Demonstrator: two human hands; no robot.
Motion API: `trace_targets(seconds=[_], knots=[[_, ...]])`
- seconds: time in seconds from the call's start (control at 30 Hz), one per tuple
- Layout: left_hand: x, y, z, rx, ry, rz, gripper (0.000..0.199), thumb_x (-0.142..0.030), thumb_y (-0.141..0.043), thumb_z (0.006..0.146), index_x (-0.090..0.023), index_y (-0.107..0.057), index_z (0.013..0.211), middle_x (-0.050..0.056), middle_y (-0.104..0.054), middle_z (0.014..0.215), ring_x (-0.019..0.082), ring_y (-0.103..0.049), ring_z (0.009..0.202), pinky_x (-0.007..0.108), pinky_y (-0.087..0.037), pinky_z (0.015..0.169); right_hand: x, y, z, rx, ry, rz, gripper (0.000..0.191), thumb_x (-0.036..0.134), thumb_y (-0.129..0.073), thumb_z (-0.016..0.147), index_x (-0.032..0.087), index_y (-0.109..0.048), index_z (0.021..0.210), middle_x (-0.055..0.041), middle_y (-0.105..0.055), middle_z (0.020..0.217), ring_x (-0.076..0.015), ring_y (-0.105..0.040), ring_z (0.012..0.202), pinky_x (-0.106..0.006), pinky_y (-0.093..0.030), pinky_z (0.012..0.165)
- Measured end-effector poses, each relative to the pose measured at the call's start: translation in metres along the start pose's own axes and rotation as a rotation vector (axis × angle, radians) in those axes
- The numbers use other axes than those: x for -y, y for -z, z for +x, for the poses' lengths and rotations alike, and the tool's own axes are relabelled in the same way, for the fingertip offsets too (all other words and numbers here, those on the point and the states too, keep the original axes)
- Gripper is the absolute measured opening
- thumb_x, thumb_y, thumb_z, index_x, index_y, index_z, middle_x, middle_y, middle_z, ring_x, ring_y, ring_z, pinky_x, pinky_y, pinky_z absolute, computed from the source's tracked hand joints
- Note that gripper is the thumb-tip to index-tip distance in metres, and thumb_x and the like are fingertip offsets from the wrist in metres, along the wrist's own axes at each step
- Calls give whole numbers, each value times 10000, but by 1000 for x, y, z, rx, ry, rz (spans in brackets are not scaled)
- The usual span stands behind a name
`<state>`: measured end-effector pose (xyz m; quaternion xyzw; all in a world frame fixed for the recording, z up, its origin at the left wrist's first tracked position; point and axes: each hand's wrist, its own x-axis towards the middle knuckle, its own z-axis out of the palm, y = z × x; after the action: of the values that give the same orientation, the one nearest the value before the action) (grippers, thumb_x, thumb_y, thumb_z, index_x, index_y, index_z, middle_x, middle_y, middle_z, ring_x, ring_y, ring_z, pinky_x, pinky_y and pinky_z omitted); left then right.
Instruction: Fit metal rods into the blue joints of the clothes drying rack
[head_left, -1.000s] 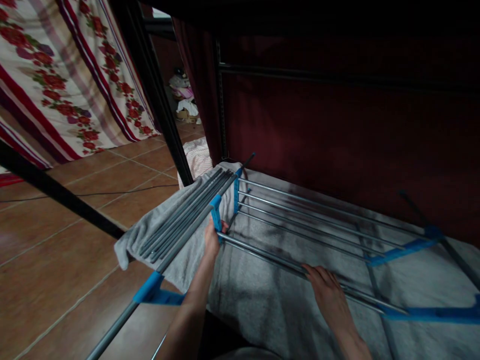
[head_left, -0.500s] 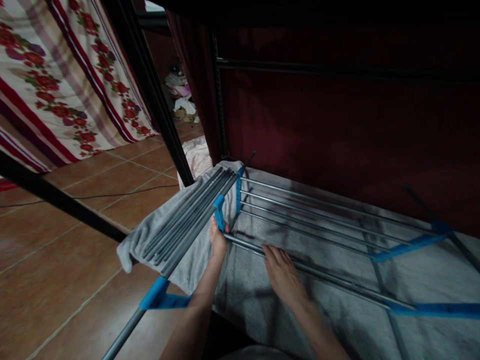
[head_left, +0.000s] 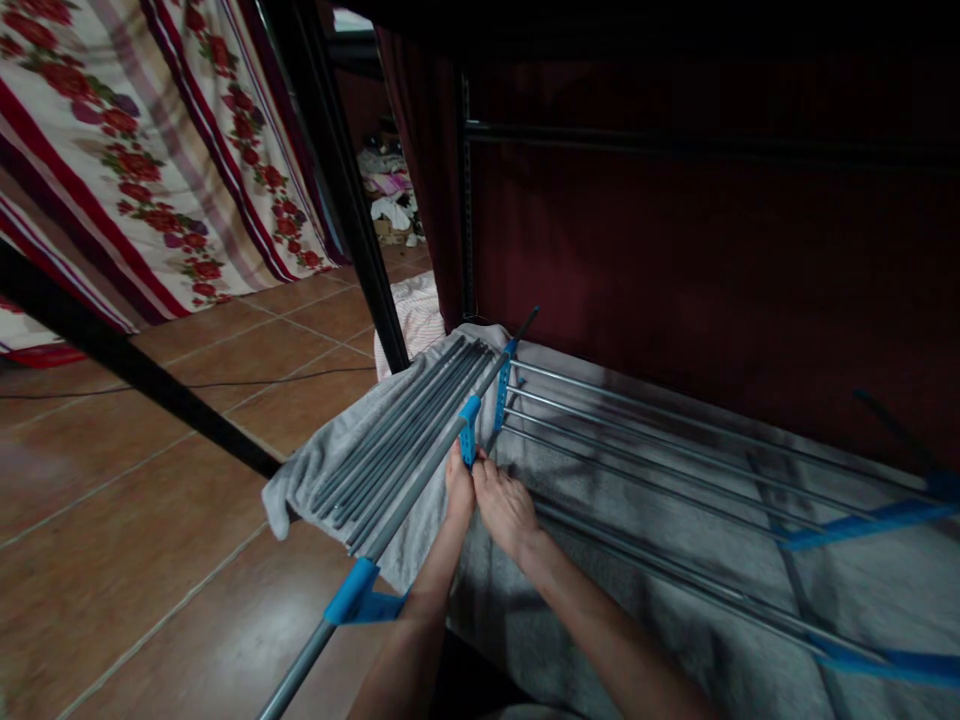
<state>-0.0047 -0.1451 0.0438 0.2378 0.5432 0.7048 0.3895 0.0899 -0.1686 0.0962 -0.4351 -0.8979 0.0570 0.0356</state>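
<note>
A rack of grey metal tubes with blue plastic brackets lies in front of me. My left hand (head_left: 459,487) is closed around the lower end of a small blue bracket (head_left: 468,428), which hangs from a long grey tube (head_left: 418,490). Right beside it, my right hand (head_left: 506,508) is closed on the near end of a metal rod (head_left: 667,555), where rod and bracket meet. My fingers hide that joint. Farther back, several rods (head_left: 645,408) run from another blue bracket (head_left: 502,395) toward a blue bracket (head_left: 862,525) on the right.
Several loose grey tubes (head_left: 405,440) lie on the grey blanket (head_left: 600,620) at left. Black metal frame posts (head_left: 352,220) stand around the bed. A flowered curtain (head_left: 150,170) hangs over the tiled floor (head_left: 172,570), and a dark red cloth (head_left: 675,250) covers the back.
My right hand has slid left along the rod to its end at the small bracket, beside my left hand. My left hand stays at the bracket. The whole view has shifted slightly.
</note>
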Motion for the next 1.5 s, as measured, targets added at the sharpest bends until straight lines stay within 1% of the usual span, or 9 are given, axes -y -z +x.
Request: trace_targets(seconds=[0.17,0.33,0.5,0.67,0.8,1.0,1.17,1.33,1.5], knots=[[2,3,1,-2,8,-31,396,-501,-476,959,-227,-612,708,54,-635,698,210,-588,706,365,-494,712,-5,0,-3,6,52,-6,378,92,-270,1013,168,-545,1261,-155,-660,1262,-216,-683,1054,-371,-577,869],[10,7,9,-10,2,-57,299,-485,-600,861,-237,-605,694,55,-614,711,224,-592,744,392,-502,794,-6,6,-3,23,70,-6,411,100,-246,1019,170,-534,1304,-138,-656,1305,-204,-682,1068,-351,-566,880],[14,8,15,-4,30,-72,314,-517,-605,814,-256,-587,641,69,-581,683,237,-559,693,440,-485,768,-7,9,-3,41,61,26,431,107,-242,1024,178,-517,1348,-130,-645,1344,-202,-685,1081,-356,-567,877],[15,7,18,-16,46,-80,348,-560,-618,788,-255,-568,629,55,-550,642,232,-549,675,419,-477,726,-8,13,-4,54,56,62,412,113,-251,1026,180,-509,1339,-137,-624,1379,-208,-687,1091,-370,-567,867],[13,6,17,3,55,-85,339,-523,-580,817,-249,-553,619,53,-560,634,223,-557,661,401,-487,696,-7,14,-4,57,47,64,395,124,-244,1031,175,-502,1325,-141,-645,1335,-212,-692,1098,-363,-561,869],[4,6,11,40,65,-82,279,-436,-527,849,-223,-551,671,17,-562,632,186,-557,656,342,-495,684,-2,14,0,52,-16,74,364,304,-234,1079,156,-496,1285,-154,-714,1179,-217,-730,1003,-338,-563,814],[-1,2,7,24,73,-78,321,-465,-504,877,-224,-536,667,17,-570,621,177,-553,627,326,-474,638,-6,14,-1,57,-12,79,377,278,-210,1080,195,-513,1289,-122,-716,1196,-206,-729,991,-337,-554,816],[-6,-1,2,18,69,-43,394,-523,-495,896,-204,-591,685,27,-607,653,174,-551,593,323,-443,583,-14,9,-3,78,-22,63,391,273,-234,1079,260,-484,1379,-83,-706,1200,-191,-714,1018,-339,-546,842],[-9,-2,-2,6,54,-17,445,-549,-456,942,-210,-610,699,56,-638,674,196,-576,613,343,-452,583,-14,3,-1,77,-39,82,405,297,-239,1081,238,-511,1375,-99,-691,1239,-206,-701,1050,-355,-544,856]])
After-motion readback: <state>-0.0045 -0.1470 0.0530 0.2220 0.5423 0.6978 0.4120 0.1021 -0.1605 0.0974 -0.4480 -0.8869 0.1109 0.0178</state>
